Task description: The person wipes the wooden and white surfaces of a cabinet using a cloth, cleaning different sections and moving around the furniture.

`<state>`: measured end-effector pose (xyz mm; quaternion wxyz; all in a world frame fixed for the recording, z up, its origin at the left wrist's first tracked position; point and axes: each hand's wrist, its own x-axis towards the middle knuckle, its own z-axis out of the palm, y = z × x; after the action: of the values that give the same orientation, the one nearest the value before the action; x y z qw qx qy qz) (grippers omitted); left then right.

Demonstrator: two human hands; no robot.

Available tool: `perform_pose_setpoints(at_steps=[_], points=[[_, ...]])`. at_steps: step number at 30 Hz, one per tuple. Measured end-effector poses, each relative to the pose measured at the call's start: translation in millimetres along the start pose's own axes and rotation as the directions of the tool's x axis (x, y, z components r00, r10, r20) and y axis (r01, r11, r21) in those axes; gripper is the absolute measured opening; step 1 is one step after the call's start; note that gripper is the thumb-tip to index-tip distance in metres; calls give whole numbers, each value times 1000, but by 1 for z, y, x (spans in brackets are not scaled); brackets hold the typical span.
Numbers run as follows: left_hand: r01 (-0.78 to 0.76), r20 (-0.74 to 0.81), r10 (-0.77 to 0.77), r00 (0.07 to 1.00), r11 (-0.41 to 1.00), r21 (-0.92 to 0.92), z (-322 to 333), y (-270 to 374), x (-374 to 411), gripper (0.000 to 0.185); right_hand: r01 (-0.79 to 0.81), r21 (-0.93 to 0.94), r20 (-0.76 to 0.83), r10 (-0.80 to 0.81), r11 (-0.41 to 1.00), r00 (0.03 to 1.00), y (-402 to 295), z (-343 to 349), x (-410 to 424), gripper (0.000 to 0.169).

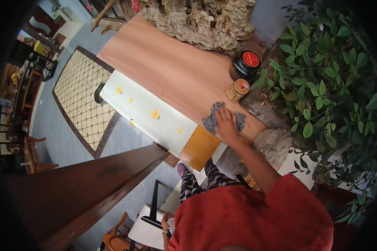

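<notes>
My right hand (226, 125) presses down on a crumpled grey patterned cloth (210, 123), which spreads out on both sides of the fingers. The cloth lies on the wood-grain tabletop (163, 69), close to its right end. Beyond that hand stand a small glass jar (237, 90) with a gold-coloured lid and a larger dark jar (245, 65) with a red label on top. Low at the left of my body, my left hand (167, 220) holds something white and crumpled (171, 224), partly hidden by the fingers and the red shirt.
A white panel (144, 106) with yellow flowers and a glossy amber panel (199, 147) run along the near edge. A large rough rock (201, 22), a smaller rock (273, 146) and a leafy plant (320, 78) border the table. A dark wooden post (91, 188) and a white chair (147, 230) are at left.
</notes>
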<state>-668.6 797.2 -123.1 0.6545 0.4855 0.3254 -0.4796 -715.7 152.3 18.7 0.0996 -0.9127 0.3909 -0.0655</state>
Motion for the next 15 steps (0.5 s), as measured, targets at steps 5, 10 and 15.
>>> perform_pose_setpoints(at_steps=[5, 10, 15], points=[[23, -44, -20, 999, 997, 79, 21, 8, -10, 31, 32, -138, -31, -37, 990, 999, 6, 0, 8, 60], [-241, 165, 197, 966, 918, 315, 31, 8, -7, 34, -5, -77, 22, 7, 997, 1000, 6, 3, 18, 63], [36, -87, -29, 996, 997, 71, 14, -1, -12, 30, 22, -76, 66, -17, 997, 998, -6, -8, 1, 55]])
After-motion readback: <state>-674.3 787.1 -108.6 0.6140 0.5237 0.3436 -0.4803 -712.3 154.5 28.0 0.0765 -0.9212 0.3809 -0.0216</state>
